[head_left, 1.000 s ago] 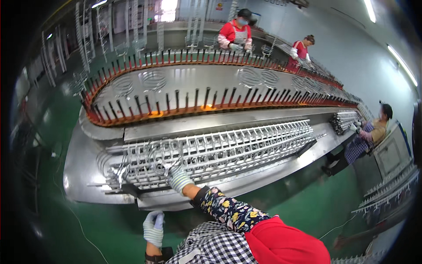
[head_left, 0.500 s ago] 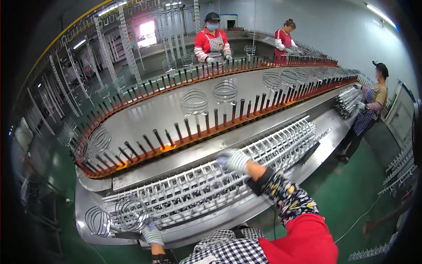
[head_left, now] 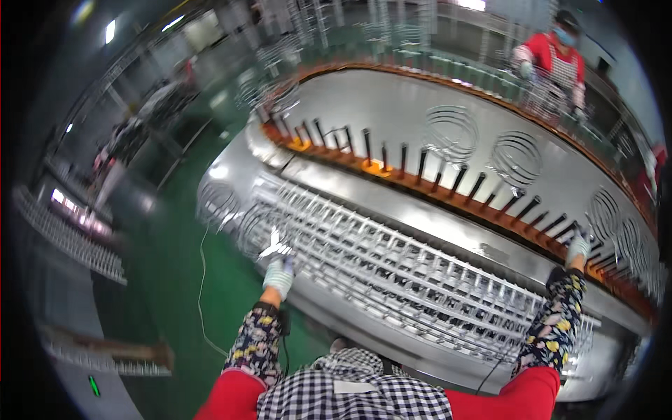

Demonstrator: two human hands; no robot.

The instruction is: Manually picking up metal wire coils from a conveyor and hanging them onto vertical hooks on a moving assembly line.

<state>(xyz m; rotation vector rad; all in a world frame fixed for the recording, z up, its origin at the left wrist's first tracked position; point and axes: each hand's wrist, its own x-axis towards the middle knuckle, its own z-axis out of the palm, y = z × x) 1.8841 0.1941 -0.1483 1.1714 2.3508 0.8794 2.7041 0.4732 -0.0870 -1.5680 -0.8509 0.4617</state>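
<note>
Since 0.5 s ago, the right hand (head_left: 578, 246) has moved from over the silver rails (head_left: 392, 269) to the black-tipped posts (head_left: 422, 166), and the view has turned. Wire rings (head_left: 253, 227) overlap the rails' left end, a bright bracket (head_left: 277, 245) among them at the left hand (head_left: 278, 275); blur hides whether that hand pinches it. Whether the right hand grips anything I cannot tell either. A sharp lift could snag the rings, since their loops cross; the patterned sleeve (head_left: 563, 301) might catch a post if the track (head_left: 376, 168) runs. Beyond, 1 co-worker (head_left: 553, 63) stands across the metal surface (head_left: 371, 105).
</note>
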